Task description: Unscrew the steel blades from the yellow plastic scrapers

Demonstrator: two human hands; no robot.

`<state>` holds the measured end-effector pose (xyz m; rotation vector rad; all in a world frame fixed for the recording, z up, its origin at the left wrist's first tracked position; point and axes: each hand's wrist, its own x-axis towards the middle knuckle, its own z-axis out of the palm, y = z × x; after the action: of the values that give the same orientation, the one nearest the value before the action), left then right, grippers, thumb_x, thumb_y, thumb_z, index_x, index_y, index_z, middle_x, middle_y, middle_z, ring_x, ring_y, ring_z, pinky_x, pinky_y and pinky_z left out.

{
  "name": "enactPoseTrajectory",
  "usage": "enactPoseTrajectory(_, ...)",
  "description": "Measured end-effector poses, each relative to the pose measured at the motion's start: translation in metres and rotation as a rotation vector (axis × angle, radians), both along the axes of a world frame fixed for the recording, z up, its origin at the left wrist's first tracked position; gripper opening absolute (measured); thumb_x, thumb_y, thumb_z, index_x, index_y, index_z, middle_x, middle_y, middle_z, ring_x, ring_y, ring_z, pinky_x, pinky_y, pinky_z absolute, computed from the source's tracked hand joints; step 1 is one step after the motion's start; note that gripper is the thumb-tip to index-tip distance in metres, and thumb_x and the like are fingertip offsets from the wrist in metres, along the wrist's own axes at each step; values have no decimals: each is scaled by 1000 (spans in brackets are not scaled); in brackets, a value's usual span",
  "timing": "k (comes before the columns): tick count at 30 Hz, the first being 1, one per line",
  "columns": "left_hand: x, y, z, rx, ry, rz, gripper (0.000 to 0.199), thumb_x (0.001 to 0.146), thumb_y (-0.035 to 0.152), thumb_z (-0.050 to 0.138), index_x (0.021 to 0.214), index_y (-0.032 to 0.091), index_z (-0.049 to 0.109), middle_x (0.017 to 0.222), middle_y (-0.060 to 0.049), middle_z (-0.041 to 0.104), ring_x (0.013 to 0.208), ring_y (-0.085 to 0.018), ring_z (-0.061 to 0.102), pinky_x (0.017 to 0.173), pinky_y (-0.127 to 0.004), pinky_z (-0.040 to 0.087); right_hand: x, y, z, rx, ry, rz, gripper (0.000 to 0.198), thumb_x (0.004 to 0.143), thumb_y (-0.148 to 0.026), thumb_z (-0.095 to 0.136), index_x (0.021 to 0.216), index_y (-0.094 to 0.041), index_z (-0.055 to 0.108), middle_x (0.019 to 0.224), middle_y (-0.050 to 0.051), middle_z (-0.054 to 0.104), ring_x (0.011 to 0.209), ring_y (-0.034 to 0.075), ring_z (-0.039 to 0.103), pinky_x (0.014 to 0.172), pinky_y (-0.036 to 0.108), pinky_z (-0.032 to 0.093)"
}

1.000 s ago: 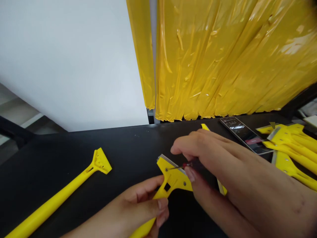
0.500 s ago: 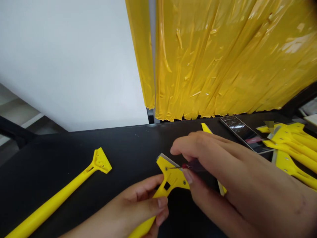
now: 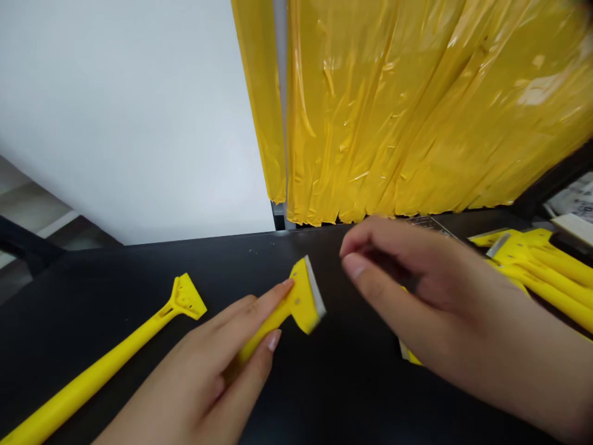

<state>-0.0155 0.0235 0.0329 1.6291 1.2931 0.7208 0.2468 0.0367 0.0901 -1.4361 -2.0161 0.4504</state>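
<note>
My left hand (image 3: 222, 371) is closed around the handle of a yellow scraper (image 3: 301, 303), its index finger stretched along the neck. The scraper's metal blade edge points to the upper right, and its head is tilted above the black table. To the right of it, my right hand (image 3: 417, 303) hovers apart from the scraper with thumb and index finger curled together. Whatever lies inside its palm is hidden; no screwdriver shows. Partly covered by the right hand is another yellow piece with a pale edge (image 3: 410, 355).
A yellow scraper without a visible blade (image 3: 115, 355) lies on the left of the black table (image 3: 315, 389). Several yellow scrapers (image 3: 532, 256) are piled at the right. Behind stand a white panel (image 3: 139, 123) and crumpled yellow plastic sheeting (image 3: 370, 111).
The thin screwdriver has come off the scraper's screw and is out of sight. My left hand has turned the scraper, blade now to the right. My right hand has drawn away from it.
</note>
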Motion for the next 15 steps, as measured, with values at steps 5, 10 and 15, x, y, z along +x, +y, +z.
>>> enactPoseTrajectory(5,-8,2,-6,551,699,-203,53,108,36,50,161,30,50,130,-12,74,106,-32,74,84,-39,59,-10,12,-23,-669,114,86,30,97,-49,64,81,-24,62,69,-4,56,61,14,49,55,27,34)
enactPoseTrajectory(10,-3,4,-6,571,884,-219,52,111,37,40,159,20,53,136,-18,72,111,-37,74,82,-45,61,-10,23,-38,-729,189,207,43,96,-65,61,87,-23,60,68,-6,47,59,11,39,53,25,29)
enactPoseTrajectory(15,-5,9,-4,467,874,-219,51,110,40,41,155,20,56,135,-17,73,114,-39,73,88,-49,59,24,43,-22,-632,28,204,38,97,-61,61,90,-23,66,73,-4,53,63,13,45,59,26,36)
